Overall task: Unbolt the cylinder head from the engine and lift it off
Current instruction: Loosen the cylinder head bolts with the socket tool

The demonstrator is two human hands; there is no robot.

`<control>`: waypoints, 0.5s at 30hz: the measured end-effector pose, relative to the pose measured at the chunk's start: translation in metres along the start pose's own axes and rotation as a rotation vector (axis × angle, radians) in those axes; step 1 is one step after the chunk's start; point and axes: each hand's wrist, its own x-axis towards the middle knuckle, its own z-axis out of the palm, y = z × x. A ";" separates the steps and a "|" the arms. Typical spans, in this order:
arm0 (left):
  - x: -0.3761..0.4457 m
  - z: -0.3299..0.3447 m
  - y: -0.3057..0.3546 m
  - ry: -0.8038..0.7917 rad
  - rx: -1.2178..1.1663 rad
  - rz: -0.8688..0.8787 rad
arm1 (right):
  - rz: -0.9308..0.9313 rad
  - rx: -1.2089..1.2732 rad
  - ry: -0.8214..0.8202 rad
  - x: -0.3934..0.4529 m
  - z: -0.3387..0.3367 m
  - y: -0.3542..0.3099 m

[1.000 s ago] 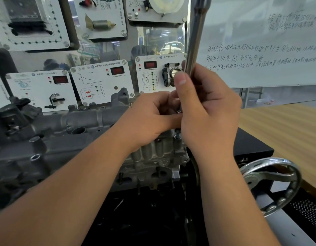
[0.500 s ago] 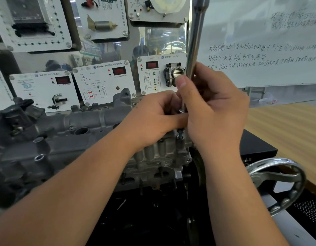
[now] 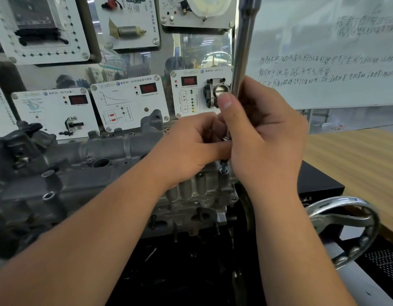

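Both hands, left (image 3: 191,149) and right (image 3: 264,138), clench the wrench (image 3: 242,51), hiding its lower end; handle cut off above.

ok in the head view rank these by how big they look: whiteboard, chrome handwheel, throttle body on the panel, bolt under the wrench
1. whiteboard, cut off by the frame
2. chrome handwheel, though nearness to the camera inflates it
3. throttle body, partly hidden by the thumb
4. bolt, only a short stretch showing

Engine (image 3: 85,173) at centre-left, sensor panels (image 3: 129,100) behind. Whiteboard (image 3: 323,51) far right, wooden table (image 3: 357,162) below it. Handwheel (image 3: 343,226) near right. Upright wrench handle (image 3: 244,40) above the engine's right end, between both hands.
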 end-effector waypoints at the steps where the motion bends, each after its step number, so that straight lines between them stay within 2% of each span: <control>1: -0.001 0.000 0.000 -0.001 -0.007 0.006 | -0.026 -0.044 0.024 -0.001 -0.001 0.000; 5: -0.004 -0.001 -0.001 -0.069 -0.115 -0.028 | -0.004 0.028 0.010 -0.002 0.000 0.000; 10: -0.002 0.000 0.004 -0.060 -0.051 0.009 | 0.031 0.104 -0.061 0.000 0.001 0.000; 15: -0.001 0.002 0.002 -0.029 0.026 0.016 | -0.008 0.032 0.014 -0.003 0.002 -0.003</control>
